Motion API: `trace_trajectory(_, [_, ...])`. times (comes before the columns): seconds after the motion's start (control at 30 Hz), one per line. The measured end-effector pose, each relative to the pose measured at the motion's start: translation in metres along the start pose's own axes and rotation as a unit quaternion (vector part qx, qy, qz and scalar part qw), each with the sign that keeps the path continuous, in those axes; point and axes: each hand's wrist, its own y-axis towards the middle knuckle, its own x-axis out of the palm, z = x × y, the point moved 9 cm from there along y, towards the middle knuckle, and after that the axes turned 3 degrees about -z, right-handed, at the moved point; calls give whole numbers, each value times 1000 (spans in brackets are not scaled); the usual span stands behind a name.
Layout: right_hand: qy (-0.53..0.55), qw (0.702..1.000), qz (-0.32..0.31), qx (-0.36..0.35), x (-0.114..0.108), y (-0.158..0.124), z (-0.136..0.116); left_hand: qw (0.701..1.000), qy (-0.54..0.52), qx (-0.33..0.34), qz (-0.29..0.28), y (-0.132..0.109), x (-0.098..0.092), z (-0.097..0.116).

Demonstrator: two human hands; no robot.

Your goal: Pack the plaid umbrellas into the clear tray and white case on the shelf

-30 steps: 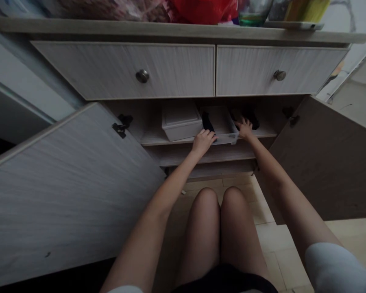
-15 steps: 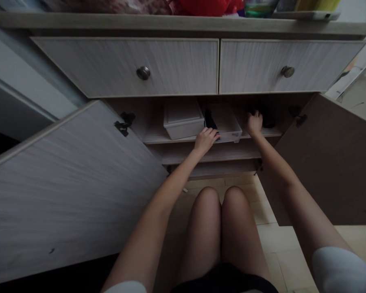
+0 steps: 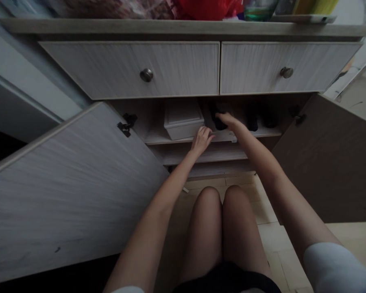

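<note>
A pale, see-through plastic box (image 3: 224,136) sits on the upper shelf of the open cabinet. My left hand (image 3: 202,139) is at its front left corner, fingers curled over the rim. My right hand (image 3: 227,119) reaches into the box, fingers closed around a black shoe (image 3: 221,123) that is partly hidden in the dimness. Beside the first lies more black in the box, hard to make out. To the right, two dark shoes (image 3: 252,119) rest on the same shelf.
A white lidded box (image 3: 183,122) stands left of the see-through one. Both cabinet doors, left (image 3: 79,183) and right (image 3: 332,162), swing out around my arms. Two closed drawers (image 3: 179,69) are above; a lower shelf (image 3: 213,153) runs beneath. My knees are close in front.
My right hand has moved left from the dark shoes into the see-through box, now with a black shoe. My left hand stays at the box's front, shifted slightly left.
</note>
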Motion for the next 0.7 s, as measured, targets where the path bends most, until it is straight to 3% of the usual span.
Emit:
trace_trajectory(0.1, [0, 997, 75, -3, -58, -5, 2, 1000, 5, -4, 8, 0, -2, -9])
trace_trajectory(0.17, [-71, 989, 130, 2, -96, -15, 13, 1000, 20, -11, 5, 3, -2, -12])
trace_trajectory(0.23, [-165, 972, 158, 55, -121, -27, 38, 999, 42, -21, 3, 7, -1, -12])
trace_trajectory(0.3, [-227, 953, 164, 111, -129, -39, 65, 998, 62, -27, 8, 11, -2, -9])
trace_trajectory(0.4, [-271, 938, 195, 92, -118, -50, 74, 996, 78, -32, 10, 15, -4, -2])
trace_trajectory(0.5, [-314, 926, 209, -12, -83, -49, 46, 994, 94, -49, -14, 21, -2, 2])
trace_trajectory(0.6, [-344, 921, 135, -123, -33, -40, 19, 991, 113, -61, -42, 30, 2, 4])
trace_trajectory(0.7, [-439, 879, 68, -173, -1, -35, 14, 989, 114, -69, -56, 37, 6, 2])
